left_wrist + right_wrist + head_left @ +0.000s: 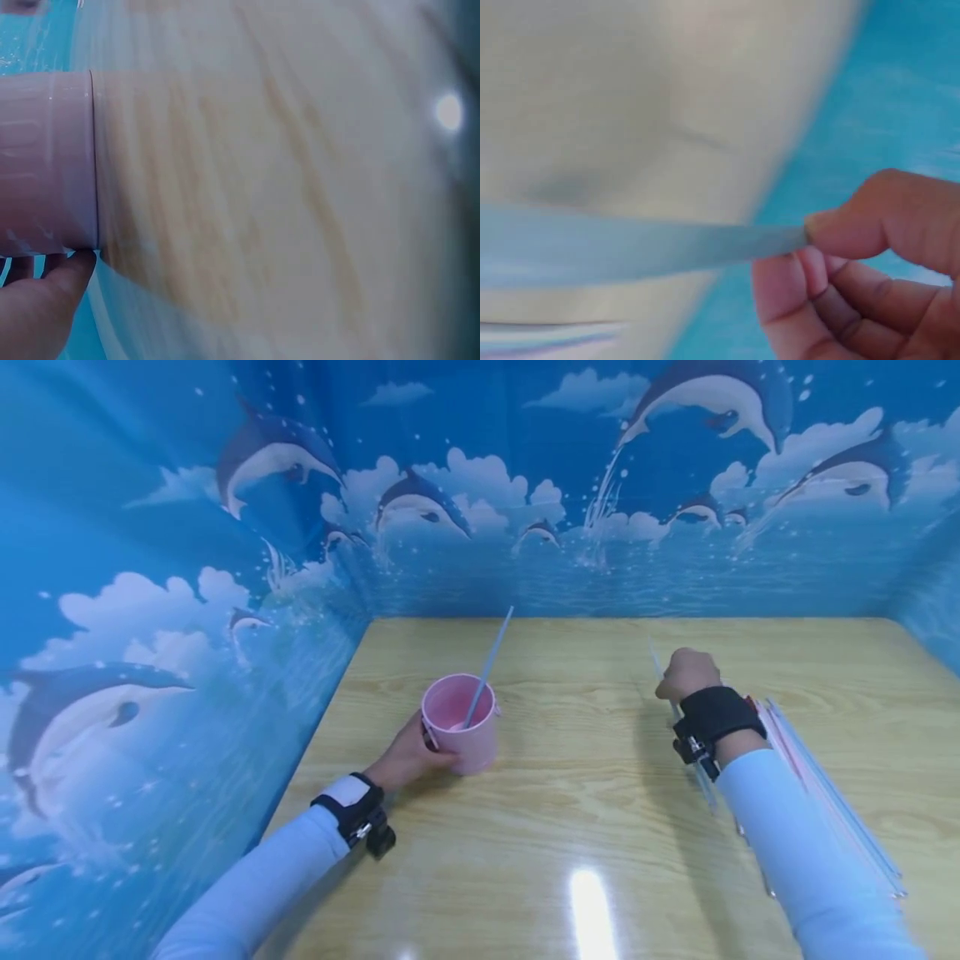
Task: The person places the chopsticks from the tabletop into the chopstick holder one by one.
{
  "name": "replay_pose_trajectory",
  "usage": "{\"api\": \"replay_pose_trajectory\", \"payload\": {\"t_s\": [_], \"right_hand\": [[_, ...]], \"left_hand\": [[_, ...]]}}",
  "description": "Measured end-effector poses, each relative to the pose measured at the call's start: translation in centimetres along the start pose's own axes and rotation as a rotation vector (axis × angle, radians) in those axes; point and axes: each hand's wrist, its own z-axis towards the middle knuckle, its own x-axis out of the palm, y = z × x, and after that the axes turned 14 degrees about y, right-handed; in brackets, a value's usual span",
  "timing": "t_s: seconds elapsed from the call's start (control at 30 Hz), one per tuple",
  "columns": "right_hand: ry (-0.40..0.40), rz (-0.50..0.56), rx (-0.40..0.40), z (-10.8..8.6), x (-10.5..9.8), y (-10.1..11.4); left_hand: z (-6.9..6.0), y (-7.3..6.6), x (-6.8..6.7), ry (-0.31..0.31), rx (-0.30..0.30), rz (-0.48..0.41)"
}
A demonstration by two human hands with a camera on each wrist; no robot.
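A small pink bucket (474, 749) stands upright towards the left of the table, a blue straw (491, 662) leaning in it and rising past the rim. My left hand (411, 755) grips the bucket's left side, its thumb across the front. In the left wrist view the fingers (71, 274) touch the bucket wall close to its base. Over the right part of the table, my right hand (688, 673) pinches a light blue straw (667, 249) between thumb and fingertips. That straw runs back beneath the wrist in the head view.
Several pink, white and blue straws (846, 810) lie in a bundle on the wooden table (570, 777), partly hidden by my right forearm. A blue dolphin-print backdrop (480, 560) borders the table at the back and left.
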Motion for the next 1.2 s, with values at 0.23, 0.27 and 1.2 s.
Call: {"api": "replay_pose_trajectory", "payload": {"t_s": [0.23, 0.27, 1.2], "right_hand": [[-0.221, 0.282, -0.330, -4.4, -6.7, 8.7], [-0.244, 0.322, -0.387, -5.0, -7.3, 10.3], [-0.182, 0.775, -0.693, -0.9, 7.6, 19.3]], "left_hand": [[0.1, 0.1, 0.0, 0.003, 0.006, -0.007], [0.0, 0.1, -0.1, 0.002, 0.007, -0.003], [0.3, 1.5, -0.1, -0.023, 0.018, 0.028]]}}
